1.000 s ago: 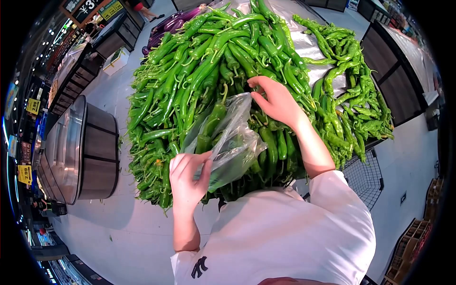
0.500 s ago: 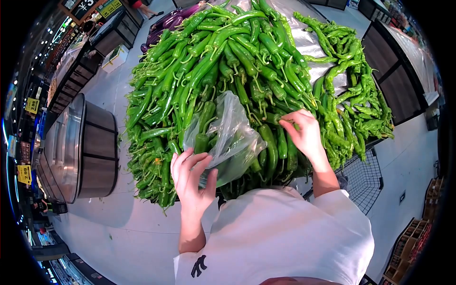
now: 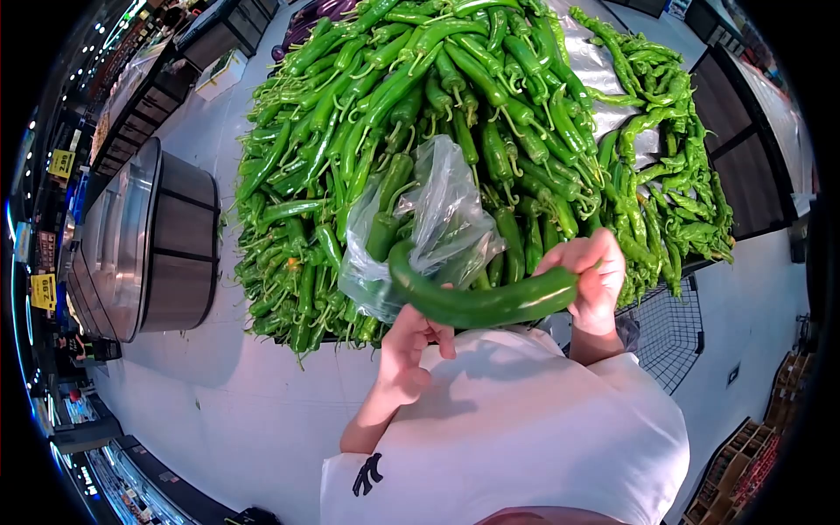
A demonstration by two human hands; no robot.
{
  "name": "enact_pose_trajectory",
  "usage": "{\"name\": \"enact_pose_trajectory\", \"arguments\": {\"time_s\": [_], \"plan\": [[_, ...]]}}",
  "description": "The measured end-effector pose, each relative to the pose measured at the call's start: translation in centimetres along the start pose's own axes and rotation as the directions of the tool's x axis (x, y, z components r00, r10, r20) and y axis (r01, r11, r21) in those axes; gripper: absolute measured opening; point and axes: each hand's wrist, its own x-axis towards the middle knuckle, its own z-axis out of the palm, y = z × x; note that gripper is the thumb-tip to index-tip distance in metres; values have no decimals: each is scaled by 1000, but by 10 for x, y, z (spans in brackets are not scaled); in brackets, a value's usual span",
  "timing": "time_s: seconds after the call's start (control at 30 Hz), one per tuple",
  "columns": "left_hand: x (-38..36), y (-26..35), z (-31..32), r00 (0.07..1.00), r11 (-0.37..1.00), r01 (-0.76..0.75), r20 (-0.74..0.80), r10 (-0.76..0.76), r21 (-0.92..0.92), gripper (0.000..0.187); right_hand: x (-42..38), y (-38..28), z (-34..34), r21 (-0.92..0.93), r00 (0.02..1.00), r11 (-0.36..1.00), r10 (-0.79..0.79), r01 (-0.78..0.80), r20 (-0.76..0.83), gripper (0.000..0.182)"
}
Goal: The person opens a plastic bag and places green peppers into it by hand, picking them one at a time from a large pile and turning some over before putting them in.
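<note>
A long, curved green pepper (image 3: 490, 302) is raised in front of the white shirt. My right hand (image 3: 595, 276) grips its stem end. Beneath the pepper's other end is my left hand (image 3: 409, 350), fingers curled but apart, with nothing visibly held; the pepper partly covers its fingertips. A clear plastic bag (image 3: 437, 206) lies just beyond on the heap of green peppers (image 3: 367, 114), with peppers showing in and through it.
Lighter, wrinkled peppers (image 3: 647, 157) lie at the right of the heap, above a wire cart (image 3: 669, 332). Purple eggplants (image 3: 311, 22) are behind. A metal-topped bin (image 3: 179, 245) stands left. Price signs (image 3: 44, 291) hang at the far left.
My right hand has come back from the heap with a long pepper in it. My left hand has moved right and down, away from the bag's left side. The view has shifted slightly.
</note>
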Motion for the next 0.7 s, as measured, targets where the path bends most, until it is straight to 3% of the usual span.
{"name": "enact_pose_trajectory", "arguments": {"time_s": [0.03, 0.1, 0.13, 0.17, 0.23, 0.3, 0.43, 0.47, 0.5, 0.57, 0.63, 0.7], "plan": [[2, 5, 5, 995, 991, -60, -88, 49, -116, 76, -2, 6, -1, -24, 986, 994, 109, -107, 126, 13], [-12, 5, -10, 967, 983, -4, -252, -43, -185, 51, -10, 17, 1, -109, 959, 971, 229, -213, 166, 10], [-11, 11, -5, 927, 1000, -24, -375, 19, -9, 31, -12, 21, -1, -136, 951, 962, 259, -238, 169, 10], [-14, 4, -15, 931, 997, -74, -360, 62, -19, 28, -12, 25, -4, -166, 943, 952, 286, -259, 171, 11], [-22, 7, -18, 915, 994, 2, -401, 44, 112, 26, -12, 33, -6, -149, 945, 957, 273, -249, 181, 17], [-26, 5, -17, 917, 995, -25, -393, 63, 101, 25, -9, 37, -2, -102, 945, 961, 271, -256, 184, 21], [-25, 4, -7, 887, 995, -92, -451, 96, 32, 28, 6, 34, 18, -204, 961, 976, -23, 82, 275, 57], [-26, 7, -6, 891, 996, -79, -451, 51, -44, 29, 6, 32, 5, -395, 905, 900, 1, 184, 425, 64], [-26, 11, -4, 895, 991, -65, -446, 4, -121, 31, 10, 28, 12, -449, 881, 858, -6, 247, 473, 53], [-28, 12, -3, 907, 960, -55, -416, -67, -275, 35, 24, 20, 20, -581, 760, 626, -27, 520, 650, 46], [-30, 8, -5, 924, 905, -57, -366, -112, -422, 40, 23, 22, 20, -576, 777, 653, -29, 491, 629, 42], [-26, 8, -6, 944, 891, -62, -317, -94, -449, 44, 23, 22, 22, -595, 819, 696, 18, 402, 574, 42]]}}
